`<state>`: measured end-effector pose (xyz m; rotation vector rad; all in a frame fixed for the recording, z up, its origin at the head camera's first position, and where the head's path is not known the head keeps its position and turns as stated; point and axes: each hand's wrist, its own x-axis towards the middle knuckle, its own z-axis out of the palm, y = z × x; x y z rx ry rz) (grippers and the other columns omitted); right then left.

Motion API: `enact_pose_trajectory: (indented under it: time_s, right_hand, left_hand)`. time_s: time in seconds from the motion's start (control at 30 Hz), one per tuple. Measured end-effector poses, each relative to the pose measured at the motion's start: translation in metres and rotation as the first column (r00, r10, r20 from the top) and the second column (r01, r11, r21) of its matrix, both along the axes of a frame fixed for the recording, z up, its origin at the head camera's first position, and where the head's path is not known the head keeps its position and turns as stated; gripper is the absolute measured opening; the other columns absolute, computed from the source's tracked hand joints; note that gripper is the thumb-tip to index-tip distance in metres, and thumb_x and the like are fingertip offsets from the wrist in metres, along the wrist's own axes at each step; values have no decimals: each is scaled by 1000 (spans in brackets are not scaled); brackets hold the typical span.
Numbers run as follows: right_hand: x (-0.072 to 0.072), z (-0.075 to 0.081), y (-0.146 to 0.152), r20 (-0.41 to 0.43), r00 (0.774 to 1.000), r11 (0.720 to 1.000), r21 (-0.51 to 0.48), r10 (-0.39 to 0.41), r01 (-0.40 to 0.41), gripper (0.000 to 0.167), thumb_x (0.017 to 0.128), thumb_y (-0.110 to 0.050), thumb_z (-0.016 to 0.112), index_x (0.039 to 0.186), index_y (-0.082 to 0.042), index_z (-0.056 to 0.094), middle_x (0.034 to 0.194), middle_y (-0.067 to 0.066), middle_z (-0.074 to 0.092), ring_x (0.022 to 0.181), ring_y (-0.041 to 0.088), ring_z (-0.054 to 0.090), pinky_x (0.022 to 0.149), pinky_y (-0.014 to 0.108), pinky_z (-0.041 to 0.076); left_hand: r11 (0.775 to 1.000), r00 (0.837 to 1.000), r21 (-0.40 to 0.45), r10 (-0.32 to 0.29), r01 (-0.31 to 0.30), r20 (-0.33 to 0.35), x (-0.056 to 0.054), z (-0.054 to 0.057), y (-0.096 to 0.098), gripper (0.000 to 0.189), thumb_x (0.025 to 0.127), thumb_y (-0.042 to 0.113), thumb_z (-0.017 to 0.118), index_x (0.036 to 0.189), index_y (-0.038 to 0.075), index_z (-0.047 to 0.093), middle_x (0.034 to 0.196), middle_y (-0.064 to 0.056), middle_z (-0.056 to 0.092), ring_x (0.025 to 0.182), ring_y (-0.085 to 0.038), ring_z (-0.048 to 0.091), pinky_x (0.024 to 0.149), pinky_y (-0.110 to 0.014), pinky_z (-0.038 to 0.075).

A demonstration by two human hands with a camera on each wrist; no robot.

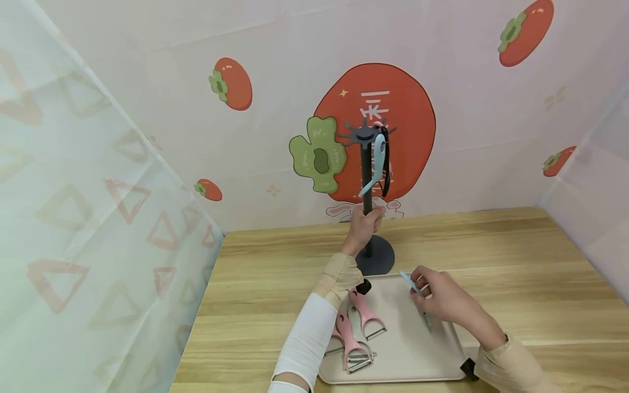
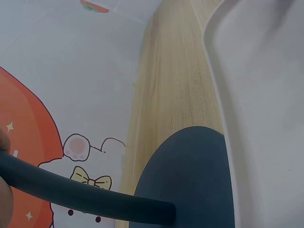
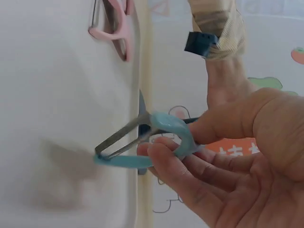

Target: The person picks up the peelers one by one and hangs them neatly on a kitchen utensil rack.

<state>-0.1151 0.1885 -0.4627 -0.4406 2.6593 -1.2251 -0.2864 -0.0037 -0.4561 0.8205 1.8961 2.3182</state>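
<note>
My left hand (image 1: 362, 226) grips the black pole (image 1: 366, 169) of an upright stand, low down above its round base (image 1: 377, 256). From the stand's spoked top (image 1: 365, 135) hang a light blue peeler (image 1: 379, 155) and a black utensil (image 1: 386, 177), with something pink partly hidden behind them. Over the right half of a pale tray (image 1: 408, 360), my right hand (image 1: 444, 297) pinches another light blue peeler (image 3: 173, 126) between thumb and fingers. The right wrist view shows its metal blade clearly. Pink peelers (image 1: 346, 332) lie in the tray's left half.
A grey-handled peeler (image 1: 355, 322) lies among the pink ones, overlapped by them. My left forearm (image 1: 307, 338) crosses the tray's left edge. The wooden table (image 1: 255, 284) meets a printed cloth backdrop (image 1: 275, 164) behind the stand, with more cloth at both sides.
</note>
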Motion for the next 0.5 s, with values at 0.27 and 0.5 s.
enact_pose_trajectory:
  time_s: [0.27,0.5]
  right_hand:
    - [-11,5,8,-164,983,991,-111,-87,69,18,95,10,68,113,5,71,95,10,78,88,25,78,72,30,63]
    - [-24,25,11,-258,950,973,-192,-175,128,24,97,10,69,121,8,69,103,20,77,97,37,77,76,30,64]
  left_hand:
    - [1000,1000,-13,4,-4,5,-1,-1,0,53,107,14,54,55,11,42,48,8,34,38,-14,27,42,-29,22]
    - [1000,1000,-25,11,-11,0,-1,-1,0,54,107,16,55,55,11,43,49,7,33,39,-14,28,42,-29,22]
